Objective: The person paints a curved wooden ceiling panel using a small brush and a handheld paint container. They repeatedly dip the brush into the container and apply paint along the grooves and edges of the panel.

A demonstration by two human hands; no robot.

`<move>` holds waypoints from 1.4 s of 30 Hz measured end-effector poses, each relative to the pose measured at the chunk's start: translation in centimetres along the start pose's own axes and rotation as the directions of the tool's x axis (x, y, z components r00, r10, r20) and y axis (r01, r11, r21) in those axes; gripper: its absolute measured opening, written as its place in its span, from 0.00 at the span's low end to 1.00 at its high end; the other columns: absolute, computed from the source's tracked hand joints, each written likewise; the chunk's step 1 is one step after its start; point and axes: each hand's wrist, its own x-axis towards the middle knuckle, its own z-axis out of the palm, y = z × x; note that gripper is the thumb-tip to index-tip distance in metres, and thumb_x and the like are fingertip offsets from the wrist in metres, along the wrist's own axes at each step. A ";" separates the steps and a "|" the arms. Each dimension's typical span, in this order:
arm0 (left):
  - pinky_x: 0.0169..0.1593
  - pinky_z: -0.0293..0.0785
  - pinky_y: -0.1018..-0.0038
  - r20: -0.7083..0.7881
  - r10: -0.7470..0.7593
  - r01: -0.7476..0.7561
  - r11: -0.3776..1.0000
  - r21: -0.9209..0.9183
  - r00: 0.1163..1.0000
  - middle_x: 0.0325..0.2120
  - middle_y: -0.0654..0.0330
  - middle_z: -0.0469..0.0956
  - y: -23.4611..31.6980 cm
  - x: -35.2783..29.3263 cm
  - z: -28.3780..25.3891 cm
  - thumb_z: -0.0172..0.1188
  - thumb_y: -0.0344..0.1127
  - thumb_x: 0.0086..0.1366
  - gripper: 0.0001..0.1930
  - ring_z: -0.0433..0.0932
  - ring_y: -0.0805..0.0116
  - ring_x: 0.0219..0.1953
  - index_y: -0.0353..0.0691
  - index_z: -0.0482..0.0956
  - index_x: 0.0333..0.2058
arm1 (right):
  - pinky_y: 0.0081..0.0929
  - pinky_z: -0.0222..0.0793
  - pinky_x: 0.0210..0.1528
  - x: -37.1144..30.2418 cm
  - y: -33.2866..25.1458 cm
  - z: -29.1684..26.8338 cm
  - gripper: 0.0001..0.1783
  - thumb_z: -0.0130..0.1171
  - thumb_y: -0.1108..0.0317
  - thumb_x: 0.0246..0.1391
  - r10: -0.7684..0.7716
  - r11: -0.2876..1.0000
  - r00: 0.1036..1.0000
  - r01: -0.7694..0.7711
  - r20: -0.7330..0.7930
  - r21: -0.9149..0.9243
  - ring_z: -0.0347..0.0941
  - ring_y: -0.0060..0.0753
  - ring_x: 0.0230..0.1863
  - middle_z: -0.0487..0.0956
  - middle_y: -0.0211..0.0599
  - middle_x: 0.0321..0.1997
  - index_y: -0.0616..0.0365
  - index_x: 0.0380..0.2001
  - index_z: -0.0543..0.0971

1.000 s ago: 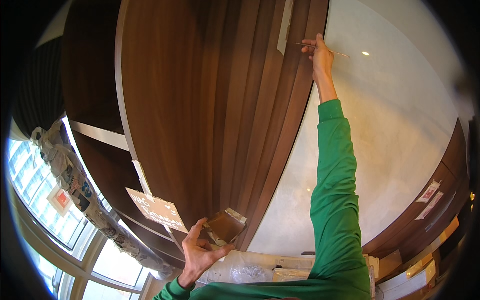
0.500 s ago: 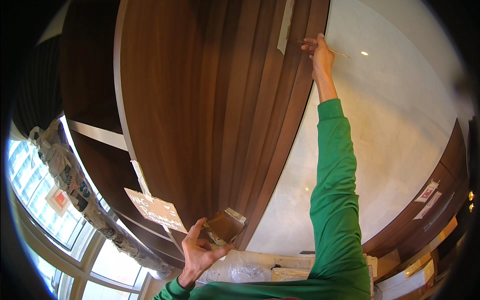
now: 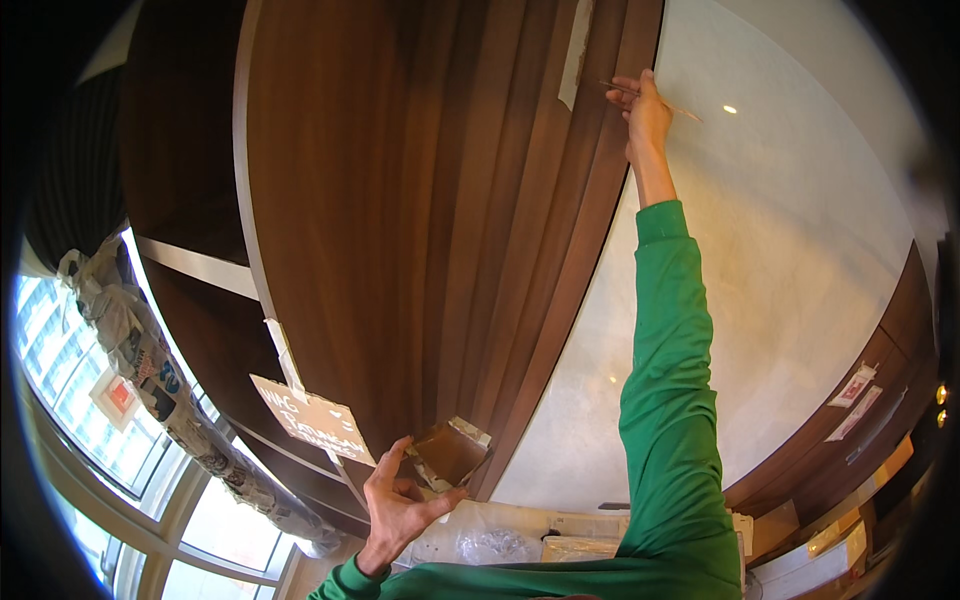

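Observation:
My right hand (image 3: 648, 118) is raised high at the upper right, its fingers closed round a thin brush-like stick (image 3: 686, 114). The stick's left end is at or close to the ribbed brown wood panel (image 3: 340, 230); whether it touches I cannot tell. Low in front of me, my left hand (image 3: 405, 512) grips a small square tray (image 3: 450, 455) between thumb and fingers. The tray has a brown inside and pale, ragged edges. A strip of pale tape (image 3: 575, 60) clings to the panel, left of my right hand.
A cardboard sign (image 3: 312, 420) with white handwriting is taped beside dark open shelves (image 3: 195, 200) on the left. Right of the panel is a pale wall (image 3: 780, 270). Windows (image 3: 90, 385) and a plastic-wrapped curtain (image 3: 160, 380) stand lower left; boxes (image 3: 810, 575) lie lower right.
My right hand and the thin stick have shifted very slightly to the right and down. My left hand keeps its hold on the tray in the same place.

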 end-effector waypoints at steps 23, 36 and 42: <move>0.26 0.79 0.81 -0.001 0.012 -0.012 0.999 -0.053 1.000 0.39 0.47 0.84 -0.6 -0.4 0.0 0.80 0.36 0.42 0.49 0.84 0.72 0.26 0.21 0.66 0.61 | 0.24 0.59 0.41 0.1 0.0 0.0 0.28 0.46 0.46 0.69 0.021 0.998 1.000 -0.021 -0.006 -0.066 0.75 0.20 0.32 0.85 0.31 0.28 0.57 0.35 0.86; 0.27 0.79 0.80 -0.016 0.022 -0.022 0.999 -0.043 1.000 0.38 0.48 0.84 -0.8 -0.6 0.1 0.81 0.34 0.42 0.48 0.84 0.72 0.28 0.23 0.67 0.61 | 0.25 0.71 0.39 -2.9 -1.8 -1.4 0.38 0.33 0.40 0.73 0.161 0.973 0.985 -0.168 0.058 0.158 0.79 0.29 0.30 0.82 0.34 0.28 0.61 0.31 0.82; 0.28 0.80 0.80 0.009 0.030 -0.030 0.999 -0.018 0.999 0.40 0.47 0.83 -1.4 -0.6 -0.6 0.81 0.33 0.42 0.47 0.84 0.71 0.29 0.22 0.67 0.60 | 0.28 0.70 0.33 -7.5 1.1 -1.0 0.36 0.33 0.42 0.74 0.275 0.956 0.945 -0.289 0.175 0.056 0.76 0.29 0.24 0.79 0.35 0.27 0.64 0.41 0.80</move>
